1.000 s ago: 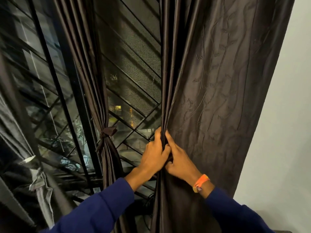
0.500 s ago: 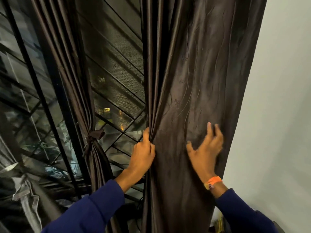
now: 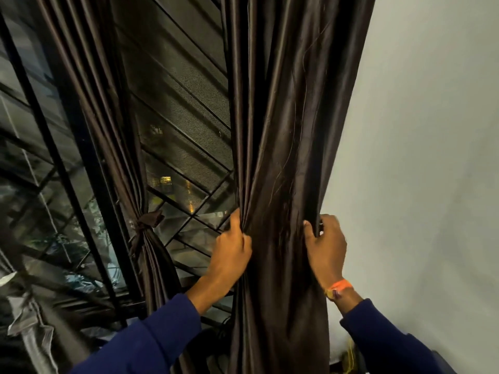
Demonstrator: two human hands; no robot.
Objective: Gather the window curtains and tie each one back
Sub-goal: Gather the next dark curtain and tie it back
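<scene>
Fingers of my left hand (image 3: pixel 231 255) pinch the right curtain (image 3: pixel 283 157) at its window-side folds; my right hand (image 3: pixel 325 245) grips its wall-side edge; the left curtain (image 3: pixel 108 117) hangs tied; no writing readable

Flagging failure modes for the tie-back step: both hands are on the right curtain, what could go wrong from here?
1. The left hand grips the window-side pleats and the right hand only the wall-side edge; the wide middle of the right curtain is ungathered and may slump when one hand lets go.
2. No loose tie-back shows for this curtain, so finding one likely means releasing a grip.
3. Hard downward pulling may strain the hanging, which is out of view.
</scene>
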